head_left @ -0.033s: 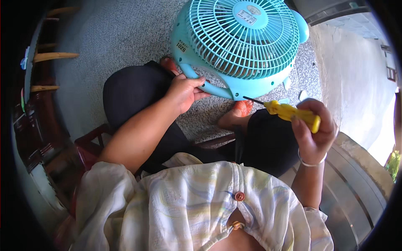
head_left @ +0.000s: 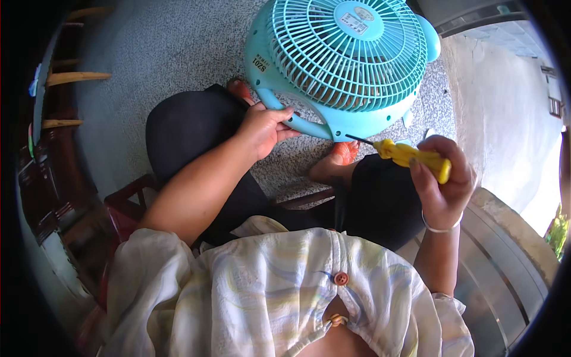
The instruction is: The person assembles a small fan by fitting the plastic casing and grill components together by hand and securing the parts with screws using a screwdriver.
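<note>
A turquoise electric fan (head_left: 351, 125), with a round ribbed grille, stands on the floor in front of me, tilted so that its grille faces up. My left hand (head_left: 264, 128) is wrapped round the curved handle (head_left: 309, 127) at its near edge. In my right hand (head_left: 445, 181) is a screwdriver (head_left: 410, 157), gripped by its yellow handle. The dark shaft points left, its tip close to a screw hole at the handle's right end; whether it touches the plastic I cannot tell.
My feet in orange footwear (head_left: 344, 153) are beside and under the fan's near edge. The floor is grey speckled stone (head_left: 172, 47). A dark red plastic seat (head_left: 125, 208) is under me. Wooden furniture (head_left: 77, 77) lines the left, and a pale wall (head_left: 499, 101) rises at right.
My right hand and the screwdriver have shifted slightly left and up. The fan has moved a touch to the right, with my left hand still on its handle.
</note>
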The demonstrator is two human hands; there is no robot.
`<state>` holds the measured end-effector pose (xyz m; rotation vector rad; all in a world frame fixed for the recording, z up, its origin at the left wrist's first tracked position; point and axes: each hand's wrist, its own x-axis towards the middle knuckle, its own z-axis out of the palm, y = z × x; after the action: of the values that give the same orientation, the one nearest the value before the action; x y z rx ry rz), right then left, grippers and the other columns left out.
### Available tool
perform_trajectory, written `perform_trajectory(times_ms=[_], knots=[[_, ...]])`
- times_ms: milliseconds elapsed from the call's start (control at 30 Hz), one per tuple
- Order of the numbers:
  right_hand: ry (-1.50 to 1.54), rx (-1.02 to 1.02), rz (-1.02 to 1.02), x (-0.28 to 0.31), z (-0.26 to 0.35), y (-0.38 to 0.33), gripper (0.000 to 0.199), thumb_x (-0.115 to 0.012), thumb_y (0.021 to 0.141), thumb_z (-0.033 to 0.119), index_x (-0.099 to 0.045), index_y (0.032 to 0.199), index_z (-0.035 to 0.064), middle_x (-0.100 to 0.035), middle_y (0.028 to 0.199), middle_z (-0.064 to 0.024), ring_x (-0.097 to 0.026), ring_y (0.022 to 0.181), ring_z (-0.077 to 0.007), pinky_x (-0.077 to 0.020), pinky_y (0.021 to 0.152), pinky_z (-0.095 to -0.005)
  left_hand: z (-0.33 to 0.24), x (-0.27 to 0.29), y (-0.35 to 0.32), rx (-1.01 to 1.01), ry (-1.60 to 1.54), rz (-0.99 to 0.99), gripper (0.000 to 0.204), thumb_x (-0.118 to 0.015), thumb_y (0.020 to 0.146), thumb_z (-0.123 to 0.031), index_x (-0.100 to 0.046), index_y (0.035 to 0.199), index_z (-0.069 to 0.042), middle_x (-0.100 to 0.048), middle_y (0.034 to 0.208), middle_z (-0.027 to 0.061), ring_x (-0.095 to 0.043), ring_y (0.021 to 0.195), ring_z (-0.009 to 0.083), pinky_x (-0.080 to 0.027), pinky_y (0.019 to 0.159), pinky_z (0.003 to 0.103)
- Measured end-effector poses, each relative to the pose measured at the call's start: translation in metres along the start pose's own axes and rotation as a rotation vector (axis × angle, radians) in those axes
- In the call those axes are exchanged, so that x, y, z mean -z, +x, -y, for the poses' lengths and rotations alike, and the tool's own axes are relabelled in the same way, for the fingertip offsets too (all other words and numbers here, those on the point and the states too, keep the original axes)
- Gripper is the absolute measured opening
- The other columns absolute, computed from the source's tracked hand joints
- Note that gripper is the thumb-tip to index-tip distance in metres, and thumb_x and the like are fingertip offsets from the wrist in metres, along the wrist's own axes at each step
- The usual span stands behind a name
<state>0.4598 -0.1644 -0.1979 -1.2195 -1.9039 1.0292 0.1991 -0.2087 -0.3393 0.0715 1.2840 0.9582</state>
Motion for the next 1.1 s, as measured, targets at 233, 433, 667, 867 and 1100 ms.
perform_trajectory(times_ms=[233,433,667,867,1100], knots=[[0.046,-0.042,0.1,-0.02,0.0,0.014,0.018,-0.066,0.071,0.002,-0.058,0.087,-0.0006,-0.059,0.067,-0.0035,-0.053,0.059,-0.0059,-0.0425,0.056,-0.02,-0.003,0.0,-0.007,-0.008,-0.038,-0.003,0.022,-0.056,0.084,-0.008,-0.048,0.104,-0.001,-0.055,0.095,0.0108,-0.06,0.087,0.0247,-0.054,0.07,0.038],[-0.016,-0.038,0.117,-0.024,0.0,0.017,0.019,-0.066,0.071,0.002,-0.058,0.088,0.0001,-0.059,0.068,-0.0035,-0.054,0.06,-0.006,-0.0431,0.057,-0.0205,-0.003,-0.001,-0.006,-0.006,-0.03,-0.007,0.021,-0.057,0.084,-0.008,-0.049,0.102,-0.001,-0.055,0.093,0.0109,-0.06,0.085,0.0239,-0.054,0.069,0.037],[-0.034,-0.003,0.135,-0.023,-0.004,0.017,0.02,-0.066,0.072,0.001,-0.057,0.09,0.0002,-0.059,0.07,-0.004,-0.055,0.06,-0.0069,-0.0433,0.056,-0.0212,-0.005,-0.003,-0.007,-0.002,-0.006,-0.018,0.023,-0.055,0.086,-0.008,-0.046,0.106,-0.001,-0.054,0.102,0.0126,-0.059,0.092,0.0276,-0.052,0.078,0.043],[-0.033,-0.013,0.159,-0.018,-0.004,0.015,0.019,-0.066,0.072,0.002,-0.057,0.089,0.0003,-0.059,0.068,-0.0042,-0.055,0.059,-0.007,-0.0432,0.055,-0.021,-0.006,-0.005,-0.008,0.002,0.001,-0.014,0.023,-0.054,0.086,-0.008,-0.045,0.106,0.0,-0.053,0.103,0.0138,-0.059,0.093,0.0285,-0.052,0.078,0.043],[0.0,-0.033,0.142,-0.021,-0.006,0.011,0.019,-0.066,0.072,0.002,-0.057,0.089,0.0,-0.059,0.067,-0.0042,-0.055,0.058,-0.0068,-0.0434,0.054,-0.0209,-0.005,-0.008,-0.009,-0.016,-0.006,-0.021,0.02,-0.053,0.086,-0.007,-0.05,0.104,0.0,-0.055,0.096,0.0099,-0.059,0.087,0.0222,-0.053,0.071,0.036]])
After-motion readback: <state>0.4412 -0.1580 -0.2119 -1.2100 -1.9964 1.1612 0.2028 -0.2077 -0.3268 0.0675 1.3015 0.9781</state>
